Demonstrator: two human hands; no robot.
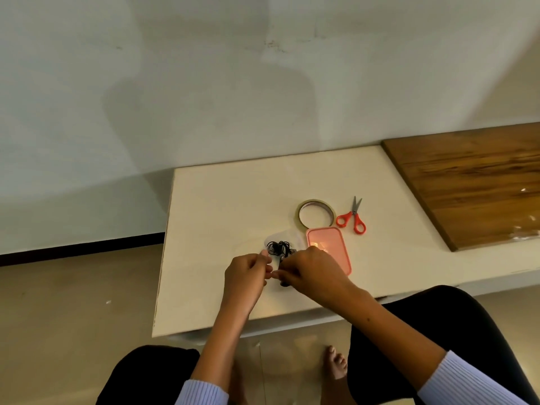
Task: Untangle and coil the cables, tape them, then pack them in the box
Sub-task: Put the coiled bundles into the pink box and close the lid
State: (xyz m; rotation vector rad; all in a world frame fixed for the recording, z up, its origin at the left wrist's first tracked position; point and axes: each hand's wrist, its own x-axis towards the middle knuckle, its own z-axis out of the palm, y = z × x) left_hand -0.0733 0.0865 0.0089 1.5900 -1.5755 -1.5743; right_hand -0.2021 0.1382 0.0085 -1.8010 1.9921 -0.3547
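Note:
A bundle of thin black cable lies in a small clear plastic box on the white table. My left hand and my right hand meet at the box's near side with fingers curled. Both pinch a strand of the black cable between them. A dark cable end pokes out beneath my right fingers. My left thumb reaches up to the box's left rim. The pink lid lies flat to the right of the box, partly under my right hand.
A roll of clear tape lies behind the lid, with red-handled scissors to its right. A wooden board covers the table's far right. The table's left edge drops to the floor. My knees and bare feet are below the front edge.

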